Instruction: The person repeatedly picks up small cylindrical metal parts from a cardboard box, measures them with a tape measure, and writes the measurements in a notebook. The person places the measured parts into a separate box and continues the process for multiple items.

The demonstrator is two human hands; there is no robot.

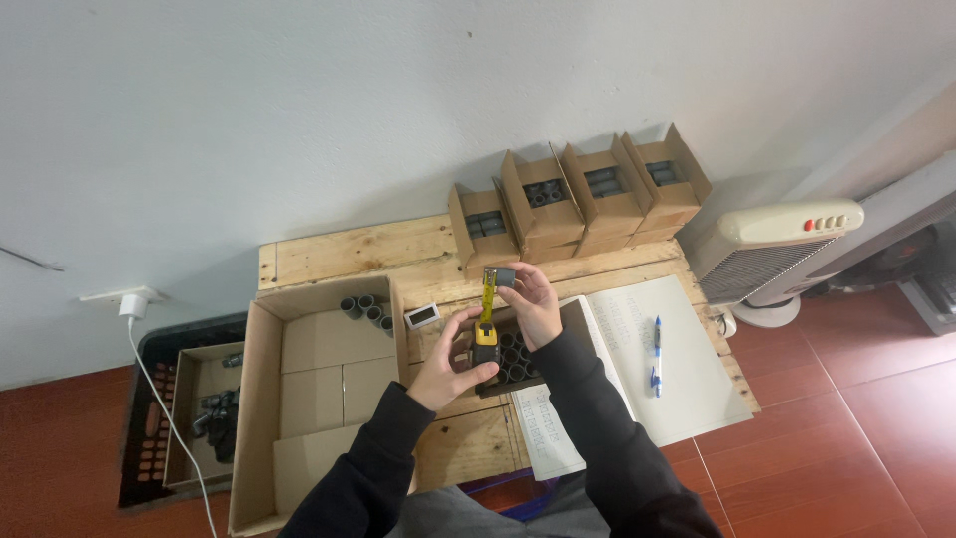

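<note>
Tape measure (pixel 485 344), yellow and black, sits clamped in my left hand (pixel 448 367) above the wooden table (pixel 349 249), its yellow blade drawn up to a small grey tube piece (pixel 505 277) pinched in my right hand (pixel 530 299). Below lies a small box of dark tubes (pixel 514 359) (open-topped). Four brown cartons (pixel 578 204) line the wall; a large open carton (pixel 314 399) sits left, a white ruled sheet (pixel 687 369) with a blue pen (pixel 657 354) right.

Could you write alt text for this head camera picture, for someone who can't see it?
Seen from above, a person's left hand holds a yellow tape measure while the right hand holds a small grey pipe piece against its tape, over a wooden table with open cardboard boxes, a notebook and a blue pen.
</note>
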